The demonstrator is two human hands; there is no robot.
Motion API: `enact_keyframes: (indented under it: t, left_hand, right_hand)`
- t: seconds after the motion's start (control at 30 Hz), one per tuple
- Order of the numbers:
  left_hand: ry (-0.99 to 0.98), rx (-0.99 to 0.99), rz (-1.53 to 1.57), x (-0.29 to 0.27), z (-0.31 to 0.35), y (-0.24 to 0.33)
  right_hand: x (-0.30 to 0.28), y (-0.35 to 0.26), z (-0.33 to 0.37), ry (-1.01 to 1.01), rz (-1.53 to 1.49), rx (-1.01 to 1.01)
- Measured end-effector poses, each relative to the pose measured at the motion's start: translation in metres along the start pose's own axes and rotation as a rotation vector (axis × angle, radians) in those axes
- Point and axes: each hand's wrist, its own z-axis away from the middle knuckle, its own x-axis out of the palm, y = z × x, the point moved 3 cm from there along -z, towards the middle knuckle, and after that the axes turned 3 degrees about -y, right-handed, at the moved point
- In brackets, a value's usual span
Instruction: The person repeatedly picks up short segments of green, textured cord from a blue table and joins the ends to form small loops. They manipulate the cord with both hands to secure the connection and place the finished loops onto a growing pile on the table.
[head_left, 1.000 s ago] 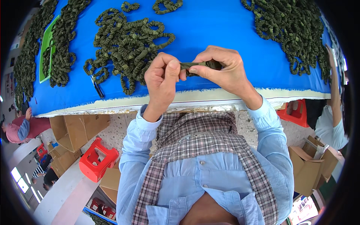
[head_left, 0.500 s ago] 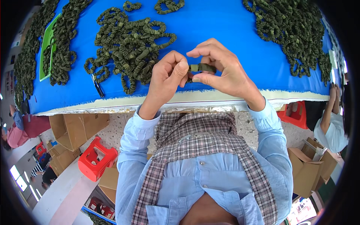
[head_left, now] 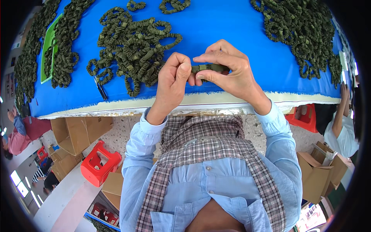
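Band [head_left: 203,67] reaches farther into right hand [head_left: 233,66] than half a second ago

At the far left, a co-worker [head_left: 24,135] in a pink top is near the table's corner. Dark green bands lie in a long left heap [head_left: 65,58], beside and partly inside a green tray [head_left: 45,58]. Below the table's edge are a brown box [head_left: 92,131] and a red stool [head_left: 101,165].

Next on the blue cloth [head_left: 228,19] lies a slim dark tool [head_left: 101,91], close to the lower left of the middle heap [head_left: 133,50], where more bands overlap. Two small groups of bands lie apart, above it.

Just right of this heap, the left hand [head_left: 172,77] is curled nearly closed, its thumb against the forefinger, and it pinches the band's left end. The band, gathered and dark green with a flatter patch, runs between both hands, over the cloth near the table's front edge. The right hand curves around its other end in a wide C: the thumb lies along the lower side, the forefinger stands clear above. Whether its hidden fingers grip the band, I cannot tell.

Farther right is the right heap [head_left: 297,38] of bands. Another person [head_left: 342,131] in a pale top is at the far right edge.
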Motion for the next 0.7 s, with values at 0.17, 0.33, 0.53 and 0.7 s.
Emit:
enact_keyframes:
  t: [0.17,0.33,0.53,0.7]
  left_hand:
    - [-0.038,0.08,-0.092,0.004,-0.003,0.007]
    - [-0.057,0.095,-0.045,-0.001,-0.003,0.003]
    - [-0.03,-0.061,0.084,-0.003,-0.001,0.002]
    - [0.013,-0.056,-0.042,-0.002,0.0,-0.003]
  right_hand:
    - [0.0,0.0,0.001,0.011,0.042,-0.089]
    - [-0.005,-0.006,0.0,-0.022,0.043,-0.029]
    - [-0.003,-0.003,0.001,-0.112,-0.012,0.06]
    - [0.0,-0.002,0.005,-0.043,0.001,0.07]
